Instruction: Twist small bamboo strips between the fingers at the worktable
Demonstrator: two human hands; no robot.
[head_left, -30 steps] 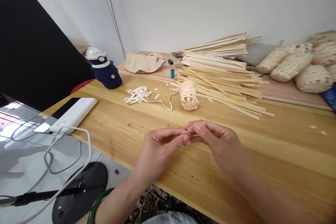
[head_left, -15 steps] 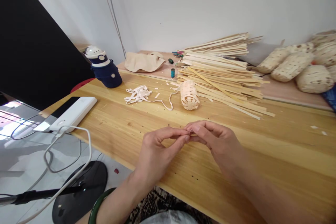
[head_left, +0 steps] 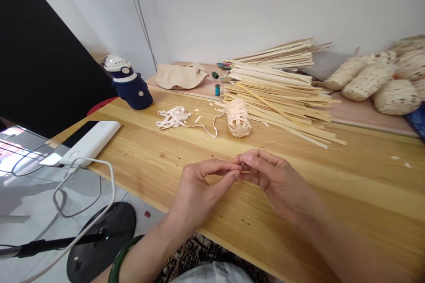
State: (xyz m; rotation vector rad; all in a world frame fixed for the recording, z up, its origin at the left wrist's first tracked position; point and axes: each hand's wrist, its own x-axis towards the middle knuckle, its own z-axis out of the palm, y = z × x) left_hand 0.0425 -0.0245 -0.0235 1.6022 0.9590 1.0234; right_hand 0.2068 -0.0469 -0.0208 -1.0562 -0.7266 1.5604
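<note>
My left hand [head_left: 199,190] and my right hand [head_left: 277,181] meet fingertip to fingertip just above the wooden table [head_left: 332,185], near its front edge. Both pinch a tiny thin object [head_left: 242,166], perhaps a needle, too small to name with certainty. A green bangle [head_left: 121,261] circles my left wrist. Beyond the hands lies a small woven bamboo basket [head_left: 238,117] on its side, with a tangle of white strip [head_left: 174,118] to its left.
A large pile of bamboo strips [head_left: 282,84] fills the back middle. Woven baskets [head_left: 381,82] are heaped at the back right. A navy bottle [head_left: 129,84], a beige cloth [head_left: 181,76], a teal thread spool [head_left: 217,90], and a white power bank [head_left: 91,141] with cable stand at left.
The hands have stayed together in the same spot; the right fingers have shifted slightly around the tiny object. The view has tipped a little.
</note>
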